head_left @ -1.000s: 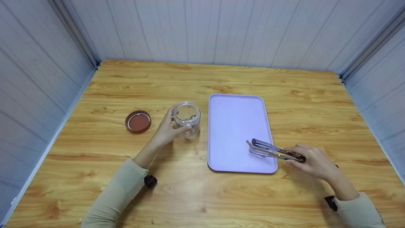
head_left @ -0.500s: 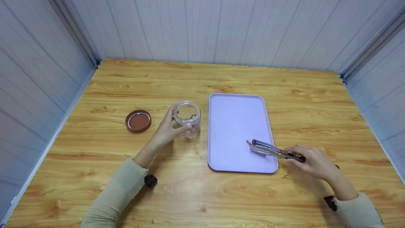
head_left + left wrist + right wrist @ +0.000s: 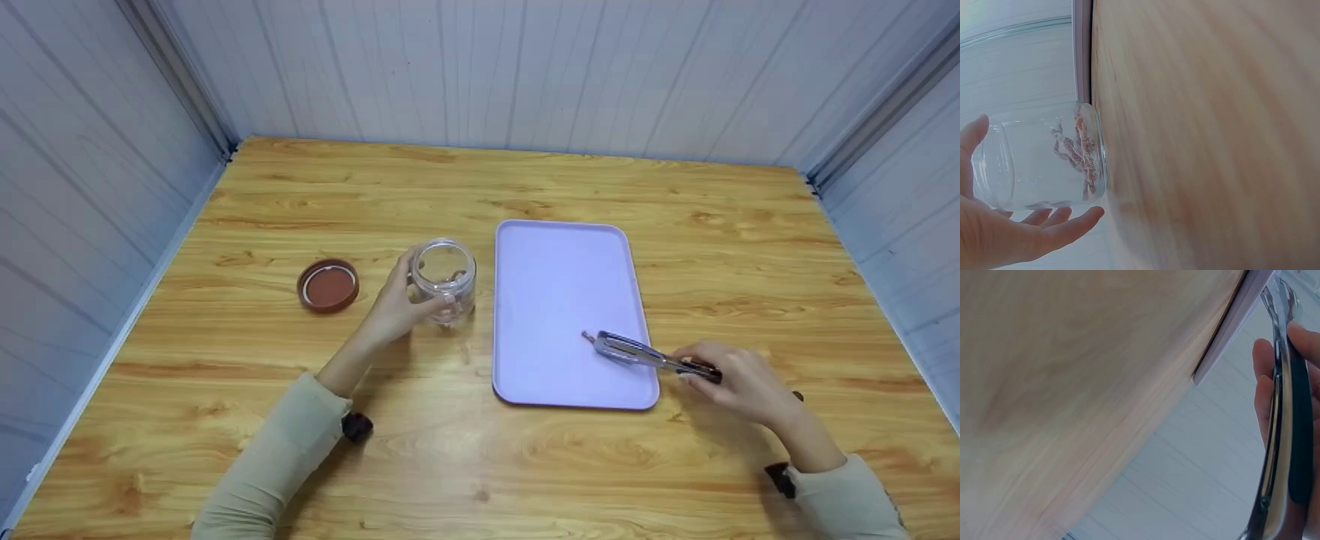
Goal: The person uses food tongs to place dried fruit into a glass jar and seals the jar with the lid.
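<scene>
My left hand point(image 3: 391, 309) holds a clear jar point(image 3: 463, 291) that stands uncovered on the table, thumb on the near side and fingers around the far side. Several twisted reddish-brown strips point(image 3: 1081, 152), looking like dried meat, lie at its bottom in the left wrist view. My right hand point(image 3: 742, 382) grips metal tongs point(image 3: 634, 349) with dark handles. The tongs' ends are pressed together over the lilac tray point(image 3: 555, 277), and a small brown strip point(image 3: 588, 337) sticks out from their tips. Most of that strip is hidden by the tongs.
A reddish-brown round lid point(image 3: 328, 288) lies inside-up on the wooden table point(image 3: 480, 457), left of the jar. The tray sits just right of the jar, its raised rim close to it. Pale panel walls point(image 3: 480, 75) stand at the back and both sides.
The tongs' two arms have come together onto the small strip as my right hand squeezed. The strip has shifted very slightly left. My left hand and the jar have stayed in place.
</scene>
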Motion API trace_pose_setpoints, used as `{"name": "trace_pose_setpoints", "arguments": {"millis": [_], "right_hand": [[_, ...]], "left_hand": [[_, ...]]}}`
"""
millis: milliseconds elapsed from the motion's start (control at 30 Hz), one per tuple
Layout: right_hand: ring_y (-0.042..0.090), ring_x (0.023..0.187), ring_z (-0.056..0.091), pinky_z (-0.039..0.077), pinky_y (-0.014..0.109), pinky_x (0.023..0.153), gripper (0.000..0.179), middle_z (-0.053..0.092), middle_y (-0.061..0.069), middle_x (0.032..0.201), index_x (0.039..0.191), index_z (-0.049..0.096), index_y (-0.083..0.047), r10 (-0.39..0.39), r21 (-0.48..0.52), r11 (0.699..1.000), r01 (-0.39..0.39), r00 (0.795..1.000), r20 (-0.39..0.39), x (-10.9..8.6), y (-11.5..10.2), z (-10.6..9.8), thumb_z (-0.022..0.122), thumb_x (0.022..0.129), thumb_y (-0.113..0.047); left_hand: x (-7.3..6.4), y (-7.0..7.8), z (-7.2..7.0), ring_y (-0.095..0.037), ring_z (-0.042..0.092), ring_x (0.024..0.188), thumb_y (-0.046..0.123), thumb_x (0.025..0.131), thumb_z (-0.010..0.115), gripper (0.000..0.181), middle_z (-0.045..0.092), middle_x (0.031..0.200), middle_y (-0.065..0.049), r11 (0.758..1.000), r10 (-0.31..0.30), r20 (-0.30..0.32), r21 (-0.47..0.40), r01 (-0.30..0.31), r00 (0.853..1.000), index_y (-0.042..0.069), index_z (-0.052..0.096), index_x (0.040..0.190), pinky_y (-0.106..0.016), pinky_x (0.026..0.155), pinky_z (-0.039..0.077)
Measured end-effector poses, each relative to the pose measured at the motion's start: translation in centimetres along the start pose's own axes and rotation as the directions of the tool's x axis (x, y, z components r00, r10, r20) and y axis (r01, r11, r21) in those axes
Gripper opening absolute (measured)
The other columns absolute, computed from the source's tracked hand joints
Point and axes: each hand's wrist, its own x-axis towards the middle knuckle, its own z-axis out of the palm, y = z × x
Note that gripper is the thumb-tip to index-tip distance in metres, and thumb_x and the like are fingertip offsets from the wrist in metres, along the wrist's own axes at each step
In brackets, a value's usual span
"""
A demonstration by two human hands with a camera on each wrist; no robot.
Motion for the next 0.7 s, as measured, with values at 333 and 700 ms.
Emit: {"name": "trace_pose_setpoints", "arguments": {"millis": [333, 700], "right_hand": [[0.005, 0.065, 0.053, 0.044, 0.025, 0.051, 0.036, 0.063, -0.003, 0.087, 0.096, 0.063, -0.009, 0.001, -0.004, 1.000, -0.001, 1.000, -0.003, -0.1, 0.4, 0.2, 0.073, 0.064, 0.003], [0.001, 0.057, 0.046, 0.037, 0.019, 0.046, 0.035, 0.063, -0.003, 0.084, 0.096, 0.063, -0.010, -0.020, 0.013, 1.000, 0.020, 0.999, -0.028, 0.2, 0.5, -0.1, 0.071, 0.065, 0.004]], "left_hand": [[-0.4, 0.9, 0.0, -0.037, 0.027, 0.122, 0.017, 0.074, 0.072, 0.082, 0.027, 0.136, -0.018, 0.999, 0.036, 0.003, -0.010, -0.036, 0.999, 0.005, 0.021, 0.137, -0.051, 0.099, 0.015], [0.5, -1.0, 0.2, -0.032, 0.030, 0.121, 0.025, 0.070, 0.075, 0.087, 0.028, 0.136, -0.010, 0.999, 0.035, -0.022, 0.019, -0.034, 0.999, 0.014, 0.022, 0.138, -0.045, 0.098, 0.020]]}}
